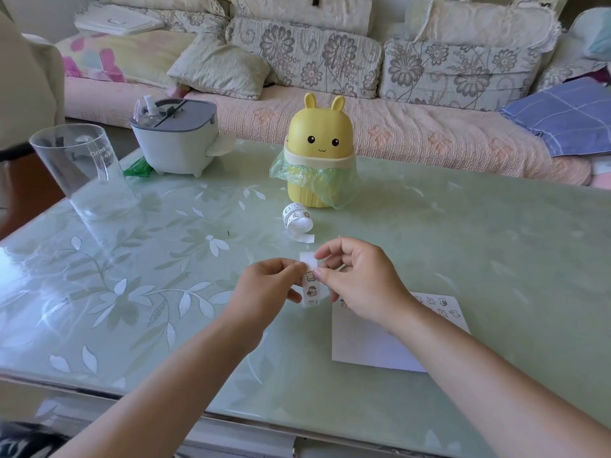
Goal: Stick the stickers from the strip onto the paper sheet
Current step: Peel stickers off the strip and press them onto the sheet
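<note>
Strip (310, 285) held upright above the table (463, 226), pinched by left hand (264, 285) and right hand (360, 282); paper (373, 345) lies beneath the right wrist

Your left hand (268, 285) and right hand (358, 281) pinch a short white cartoon sticker strip (310, 283) above the pale green glass table (463, 233), white paper sheet (370, 345) just right.

two hands (264, 285), one strip (310, 282), one sheet (373, 348), one bin (319, 153)
</note>
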A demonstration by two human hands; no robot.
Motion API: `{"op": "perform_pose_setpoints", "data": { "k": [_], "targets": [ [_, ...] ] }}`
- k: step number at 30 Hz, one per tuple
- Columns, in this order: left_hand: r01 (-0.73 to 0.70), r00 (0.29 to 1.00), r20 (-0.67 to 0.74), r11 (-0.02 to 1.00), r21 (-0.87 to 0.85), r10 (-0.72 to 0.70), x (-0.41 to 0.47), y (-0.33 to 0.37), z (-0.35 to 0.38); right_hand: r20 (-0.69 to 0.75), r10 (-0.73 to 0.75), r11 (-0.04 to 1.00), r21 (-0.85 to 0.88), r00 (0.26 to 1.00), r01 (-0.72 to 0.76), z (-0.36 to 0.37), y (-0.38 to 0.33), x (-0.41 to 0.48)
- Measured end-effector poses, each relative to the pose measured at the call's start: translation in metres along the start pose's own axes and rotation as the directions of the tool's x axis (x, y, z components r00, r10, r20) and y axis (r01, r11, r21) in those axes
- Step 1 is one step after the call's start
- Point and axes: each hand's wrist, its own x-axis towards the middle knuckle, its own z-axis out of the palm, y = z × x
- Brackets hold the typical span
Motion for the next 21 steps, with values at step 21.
{"op": "perform_pose_setpoints", "data": {
  "k": [21],
  "targets": [
    [0.102, 0.995, 0.015, 0.993, -0.055, -0.101, 0.0035, 0.0026, 0.0003, -0.034, -0.386, 0.853, -0.395, 0.922, 0.342, -0.0002, 0.0050, -0.0035]
  ]
}}
